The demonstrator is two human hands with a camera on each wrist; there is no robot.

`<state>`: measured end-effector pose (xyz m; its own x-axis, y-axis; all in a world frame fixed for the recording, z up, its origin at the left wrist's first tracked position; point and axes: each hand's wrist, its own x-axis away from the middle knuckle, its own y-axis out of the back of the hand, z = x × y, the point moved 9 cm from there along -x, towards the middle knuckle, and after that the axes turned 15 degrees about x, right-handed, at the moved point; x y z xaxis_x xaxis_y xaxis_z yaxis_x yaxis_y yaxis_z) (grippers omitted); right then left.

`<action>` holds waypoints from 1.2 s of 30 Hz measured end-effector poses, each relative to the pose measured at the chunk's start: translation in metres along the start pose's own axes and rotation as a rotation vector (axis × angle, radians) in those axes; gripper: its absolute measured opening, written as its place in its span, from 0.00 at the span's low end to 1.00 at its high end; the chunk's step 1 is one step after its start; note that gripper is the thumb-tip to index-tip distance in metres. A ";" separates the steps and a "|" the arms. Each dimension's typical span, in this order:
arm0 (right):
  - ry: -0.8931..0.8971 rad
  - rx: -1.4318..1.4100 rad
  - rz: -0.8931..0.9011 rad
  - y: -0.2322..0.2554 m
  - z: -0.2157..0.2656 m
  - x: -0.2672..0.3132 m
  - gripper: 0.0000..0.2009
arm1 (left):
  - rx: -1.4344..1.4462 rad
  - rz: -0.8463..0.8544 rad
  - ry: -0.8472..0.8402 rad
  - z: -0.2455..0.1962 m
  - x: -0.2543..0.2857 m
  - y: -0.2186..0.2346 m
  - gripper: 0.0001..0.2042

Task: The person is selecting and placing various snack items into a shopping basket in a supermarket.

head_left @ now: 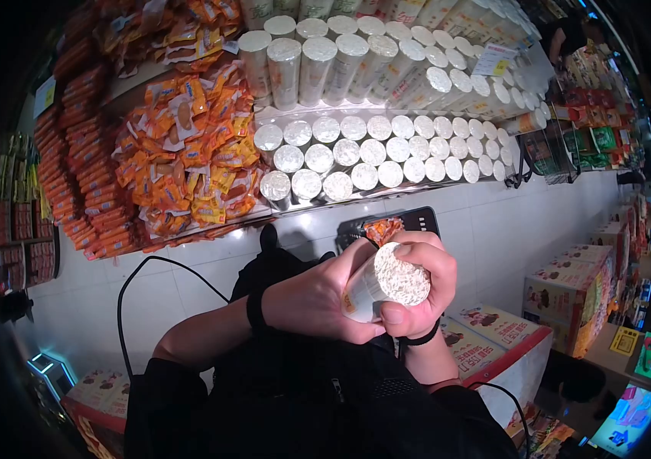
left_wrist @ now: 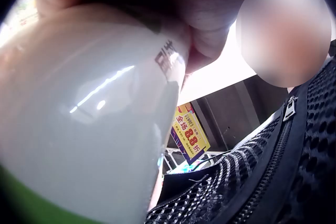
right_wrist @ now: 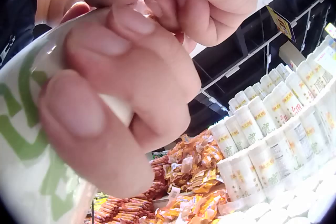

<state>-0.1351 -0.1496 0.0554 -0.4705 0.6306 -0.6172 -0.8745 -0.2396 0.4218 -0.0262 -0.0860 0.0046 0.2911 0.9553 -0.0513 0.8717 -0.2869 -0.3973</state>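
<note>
A white cylindrical pack point(head_left: 402, 277) with a speckled round end is held in front of the chest in the head view. My left hand point(head_left: 324, 294) wraps its lower side. Around the speckled end curl the fingers and thumb of my right hand point(head_left: 434, 279). Close up in the left wrist view, the pack's glossy white side point(left_wrist: 79, 119) carries dark print and a green band. Green characters mark the pack point(right_wrist: 31, 124) in the right wrist view, where fingers point(right_wrist: 79, 103) press on its surface.
Shelves hold rows of similar cylinders point(head_left: 327, 128) and orange snack packets point(head_left: 180, 130) at their left. A black basket point(head_left: 417, 222) with orange packets stands on the floor beyond my hands. Stacked cartons point(head_left: 493, 329) are at the right; a person point(head_left: 570, 34) is at the upper right.
</note>
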 end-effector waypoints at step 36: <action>-0.010 0.002 0.005 -0.005 -0.009 -0.007 0.31 | 0.090 -0.079 0.069 0.006 -0.008 0.009 0.42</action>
<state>-0.1284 -0.1596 0.0516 -0.4739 0.6366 -0.6084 -0.8718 -0.2418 0.4260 -0.0231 -0.0962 -0.0037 0.2518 0.9667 0.0455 0.8551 -0.2002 -0.4783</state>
